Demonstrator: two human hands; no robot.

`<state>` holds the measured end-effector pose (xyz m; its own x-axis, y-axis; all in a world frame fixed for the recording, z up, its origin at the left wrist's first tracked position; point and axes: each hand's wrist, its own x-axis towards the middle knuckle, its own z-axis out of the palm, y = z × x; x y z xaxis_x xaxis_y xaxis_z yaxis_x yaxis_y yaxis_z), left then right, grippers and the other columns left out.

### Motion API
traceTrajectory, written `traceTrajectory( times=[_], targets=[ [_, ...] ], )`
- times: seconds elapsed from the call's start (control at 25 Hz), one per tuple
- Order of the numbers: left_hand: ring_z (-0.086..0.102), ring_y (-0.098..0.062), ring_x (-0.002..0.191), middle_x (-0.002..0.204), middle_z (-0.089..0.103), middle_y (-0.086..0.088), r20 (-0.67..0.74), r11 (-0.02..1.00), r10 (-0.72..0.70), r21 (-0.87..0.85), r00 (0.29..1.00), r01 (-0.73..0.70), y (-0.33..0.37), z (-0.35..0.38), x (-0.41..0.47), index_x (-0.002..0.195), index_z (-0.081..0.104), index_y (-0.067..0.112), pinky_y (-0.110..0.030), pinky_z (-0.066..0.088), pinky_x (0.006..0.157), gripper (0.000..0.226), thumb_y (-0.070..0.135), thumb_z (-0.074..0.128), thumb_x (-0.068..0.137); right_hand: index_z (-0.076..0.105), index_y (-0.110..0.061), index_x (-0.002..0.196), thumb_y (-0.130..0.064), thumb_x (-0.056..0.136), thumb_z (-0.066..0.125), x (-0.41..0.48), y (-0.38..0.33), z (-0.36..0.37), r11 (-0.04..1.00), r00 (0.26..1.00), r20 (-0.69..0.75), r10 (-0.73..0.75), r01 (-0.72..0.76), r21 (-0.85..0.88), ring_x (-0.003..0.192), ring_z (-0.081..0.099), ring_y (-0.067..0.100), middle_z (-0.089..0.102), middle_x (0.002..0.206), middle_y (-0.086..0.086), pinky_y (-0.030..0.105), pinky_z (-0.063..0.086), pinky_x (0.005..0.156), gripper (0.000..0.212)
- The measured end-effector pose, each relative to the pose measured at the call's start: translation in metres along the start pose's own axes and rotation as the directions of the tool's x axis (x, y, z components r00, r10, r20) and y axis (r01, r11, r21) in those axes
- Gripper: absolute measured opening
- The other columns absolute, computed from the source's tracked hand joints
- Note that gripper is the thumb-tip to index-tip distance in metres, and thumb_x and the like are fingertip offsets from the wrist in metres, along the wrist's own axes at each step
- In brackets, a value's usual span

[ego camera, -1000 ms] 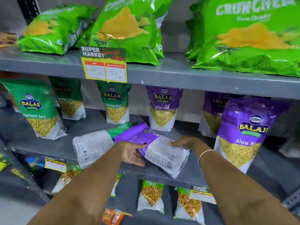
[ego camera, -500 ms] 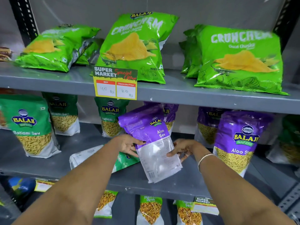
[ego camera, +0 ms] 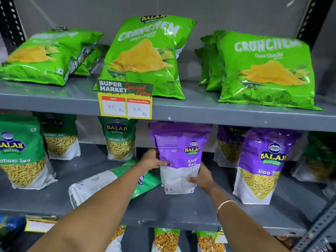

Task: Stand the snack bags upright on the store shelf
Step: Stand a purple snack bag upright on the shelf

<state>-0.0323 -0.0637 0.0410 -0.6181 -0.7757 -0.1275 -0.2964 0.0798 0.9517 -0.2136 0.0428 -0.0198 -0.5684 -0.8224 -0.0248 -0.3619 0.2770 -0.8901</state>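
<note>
Holding: both hands clamped the purple plastic Aloo Sev pouch, upright on the grey metal middle shelf, back panel facing near.
Left hand: gripped the pouch's left edge, thumb across the purple panel.
Right hand: wrapped round the pouch's lower right corner, gold bangle on the wrist.
Fallen: green-and-white Ratlami Sev pouch lay flat just left, under the left forearm.
Right neighbour: a purple front-facing pouch stood near.

Grey metal shelving with perforated uprights against a grey wall.
</note>
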Motion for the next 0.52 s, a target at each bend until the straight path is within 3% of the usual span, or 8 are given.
traceTrajectory(
  times=[0.08,0.2,0.32,0.4,0.44,0.52],
  targets=[
    [0.052,-0.017,0.076,0.072,0.063,0.000,0.086,0.998,-0.045,0.036,0.995,0.042,-0.004,0.001,0.001,0.078,0.061,0.019,-0.024,0.039,0.065,0.031,-0.010,0.069,0.068,0.054,-0.002,0.118,0.009,0.053,0.079,0.000,0.006,-0.002,0.997,1.000,0.000,0.012,-0.012,0.073,0.101,0.060,0.025,0.065,0.112,0.014,0.043,0.052,0.092,0.071],
    [0.051,-0.018,0.088,0.091,0.059,-0.007,0.143,0.985,-0.152,0.105,0.978,0.137,-0.010,0.002,0.002,0.105,0.056,0.014,-0.030,0.042,0.079,0.037,-0.011,0.053,0.079,0.052,0.002,0.116,0.000,0.042,0.082,0.004,0.012,-0.006,0.984,0.996,0.086,0.019,-0.034,0.177,0.102,0.061,0.030,0.064,0.113,0.020,0.043,0.051,0.089,0.080],
    [0.055,-0.014,0.082,0.086,0.057,-0.002,0.111,0.984,-0.165,0.080,0.980,0.156,-0.012,0.005,0.003,0.111,0.050,0.013,-0.036,0.043,0.093,0.035,-0.010,0.042,0.087,0.043,-0.002,0.109,-0.001,0.054,0.086,0.009,0.015,-0.010,0.967,0.993,0.043,0.112,-0.119,0.226,0.099,0.054,0.028,0.055,0.108,0.016,0.040,0.049,0.090,0.070],
    [0.059,-0.009,0.073,0.082,0.059,0.001,0.160,0.985,-0.168,0.070,0.973,0.159,-0.015,0.003,0.003,0.110,0.048,0.015,-0.034,0.048,0.089,0.033,-0.009,0.044,0.088,0.039,-0.006,0.105,-0.009,0.062,0.084,0.012,0.017,-0.011,0.976,0.982,-0.090,0.166,-0.151,0.154,0.096,0.050,0.024,0.048,0.105,0.010,0.038,0.049,0.084,0.062],
    [0.064,-0.007,0.070,0.081,0.064,0.002,0.226,0.983,-0.180,0.078,0.957,0.167,-0.016,0.000,0.002,0.112,0.048,0.017,-0.028,0.051,0.082,0.035,-0.008,0.047,0.088,0.038,-0.008,0.099,-0.011,0.066,0.081,0.011,0.016,-0.011,0.973,0.974,-0.113,0.195,-0.178,0.144,0.088,0.050,0.021,0.047,0.099,0.008,0.034,0.050,0.072,0.054],
    [0.071,-0.003,0.065,0.073,0.074,0.007,0.370,0.974,-0.224,0.098,0.902,0.202,-0.017,-0.004,0.001,0.107,0.054,0.023,-0.019,0.052,0.070,0.038,-0.009,0.048,0.087,0.037,-0.013,0.091,-0.012,0.077,0.072,0.008,0.012,-0.010,0.944,0.967,-0.006,0.256,-0.248,0.217,0.057,0.057,0.015,0.051,0.080,0.007,0.024,0.049,0.048,0.037]
  ],
)
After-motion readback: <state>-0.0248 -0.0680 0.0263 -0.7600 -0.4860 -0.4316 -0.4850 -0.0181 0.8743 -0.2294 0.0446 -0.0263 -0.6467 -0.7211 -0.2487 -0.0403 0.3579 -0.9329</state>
